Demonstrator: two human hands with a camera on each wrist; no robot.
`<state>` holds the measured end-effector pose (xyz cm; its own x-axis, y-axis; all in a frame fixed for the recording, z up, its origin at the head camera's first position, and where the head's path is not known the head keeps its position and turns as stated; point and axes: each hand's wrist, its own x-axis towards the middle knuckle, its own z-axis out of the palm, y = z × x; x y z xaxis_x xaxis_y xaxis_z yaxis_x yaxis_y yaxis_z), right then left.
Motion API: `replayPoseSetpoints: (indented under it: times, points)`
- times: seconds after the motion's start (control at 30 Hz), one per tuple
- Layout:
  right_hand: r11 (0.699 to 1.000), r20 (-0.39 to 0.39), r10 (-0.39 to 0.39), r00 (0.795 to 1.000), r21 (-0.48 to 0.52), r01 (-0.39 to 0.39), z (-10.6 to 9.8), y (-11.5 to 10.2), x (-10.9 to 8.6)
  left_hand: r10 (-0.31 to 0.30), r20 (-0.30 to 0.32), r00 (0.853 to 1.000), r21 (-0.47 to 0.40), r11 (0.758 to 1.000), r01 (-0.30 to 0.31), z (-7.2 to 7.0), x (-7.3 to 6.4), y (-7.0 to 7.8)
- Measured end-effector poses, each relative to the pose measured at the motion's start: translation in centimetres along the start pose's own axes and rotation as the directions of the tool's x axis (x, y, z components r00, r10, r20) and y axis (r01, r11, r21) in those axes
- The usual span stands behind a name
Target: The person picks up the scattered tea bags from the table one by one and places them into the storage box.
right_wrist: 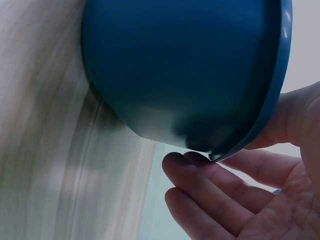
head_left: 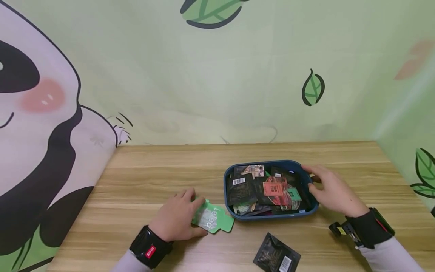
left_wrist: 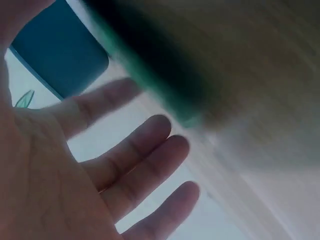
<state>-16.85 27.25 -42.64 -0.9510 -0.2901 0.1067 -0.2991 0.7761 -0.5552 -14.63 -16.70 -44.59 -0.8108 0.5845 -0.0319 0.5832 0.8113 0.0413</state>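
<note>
A flat green piece with a notched outline and a pale lettered patch (head_left: 213, 217) lies left of the blue basket. Beside it is my left hand (head_left: 178, 217), palm down, thumb and index around its near end. In the left wrist view the fingers are spread and fairly straight, the index fingertip at the blurred green edge. The blue basket (head_left: 272, 218) holds a heap of mostly black sachets (head_left: 242, 190), one with a red label (head_left: 274, 189). My right hand (head_left: 334, 189) grips the basket's right end at the rim; its wall (right_wrist: 180, 65) fills much of the right wrist view.
A single black sachet (head_left: 276, 255) with a barcode lies on the wooden table (head_left: 163, 162), in front of the basket. Behind the table's far edge rises a green backdrop (head_left: 217, 83) with a printed panda and leaves.
</note>
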Motion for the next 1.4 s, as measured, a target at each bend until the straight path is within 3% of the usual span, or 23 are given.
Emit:
replayPoseSetpoints:
  times: [0.13, 0.3, 0.5, 0.67, 0.83, 0.97, 1.07, 1.23, 1.3, 1.4]
  points:
    - [1.000, 0.001, 0.014, 1.000, 0.001, -0.014, 0.0, 0.1, -0.1, 0.082, 0.003, 0.997, -0.085, 0.993, -0.082, 0.2, 0.8, -0.6]
    - [1.000, 0.007, 0.027, 1.000, 0.006, -0.027, -0.1, 0.0, -0.2, 0.223, 0.011, 0.975, -0.227, 0.950, -0.215, 0.8, 1.8, -1.0]
    - [1.000, 0.002, 0.022, 1.000, 0.003, -0.022, -0.1, 0.0, -0.1, 0.267, -0.070, 0.961, -0.208, 0.939, -0.276, 1.1, 2.0, -1.3]
    - [1.000, 0.002, 0.019, 1.000, 0.005, -0.019, -0.1, 0.0, 0.0, 0.258, -0.070, 0.964, -0.152, 0.952, -0.266, 1.1, 1.9, -1.4]
    - [1.000, -0.006, 0.009, 1.000, 0.004, -0.009, 0.0, -0.1, 0.1, 0.187, -0.051, 0.981, -0.140, 0.971, -0.192, -0.3, 1.6, -2.7]
    - [1.000, -0.008, 0.006, 1.000, 0.005, -0.006, 0.0, -0.1, 0.2, 0.106, -0.113, 0.988, -0.110, 0.987, -0.119, -2.3, 1.6, -4.0]
    - [1.000, -0.012, 0.006, 1.000, 0.006, -0.005, 0.1, -0.2, 0.1, 0.088, -0.193, 0.977, -0.080, 0.991, -0.105, -3.9, 2.3, -4.3]
    - [1.000, -0.021, 0.010, 1.000, 0.007, -0.010, 0.2, -0.2, 0.0, 0.152, -0.309, 0.939, -0.018, 0.986, -0.166, -5.8, 5.2, -2.3]
    - [1.000, -0.025, 0.011, 1.000, 0.004, -0.011, 0.2, -0.1, 0.0, 0.188, -0.323, 0.927, 0.005, 0.980, -0.198, -6.1, 6.7, -0.8]
    - [1.000, -0.032, 0.008, 0.999, -0.005, -0.008, 0.2, 0.0, 0.0, 0.222, -0.319, 0.921, 0.025, 0.974, -0.226, -6.4, 8.6, 1.7]
